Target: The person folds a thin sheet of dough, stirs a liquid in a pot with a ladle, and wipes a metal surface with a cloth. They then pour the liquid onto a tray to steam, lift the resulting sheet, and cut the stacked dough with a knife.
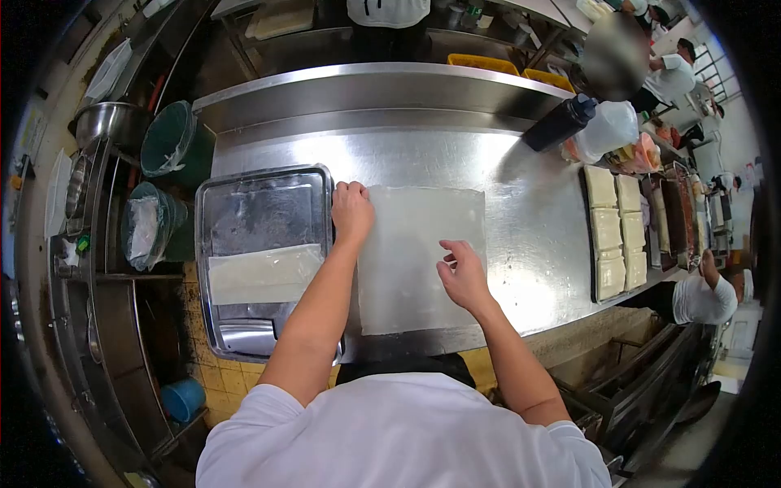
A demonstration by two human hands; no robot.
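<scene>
1. One thin translucent sheet [407, 301] lies flat on the steel table [529, 244]; the right hand [467, 281], fingers parted, is over it, where a light touch would best spare it.
2. The left hand [352, 215], well apart, curls at the far-left corner (pinching or not, I cannot tell); even tension should prevent tears.
3. Farther right, a dark bottle [560, 124] leaves room.

Left: green bin [175, 138], second bin [169, 213] just beside it, pale bag [144, 228] inside. Steel pot [114, 124] near both. Blue bucket [184, 399] low down, by yellow tiles [218, 376]. Table [407, 156], far right: dark bottle [561, 122] beside white tub [610, 128]. Beyond the back edge, yellow crates [482, 63]. Right: white-shirted person [704, 301].
</scene>
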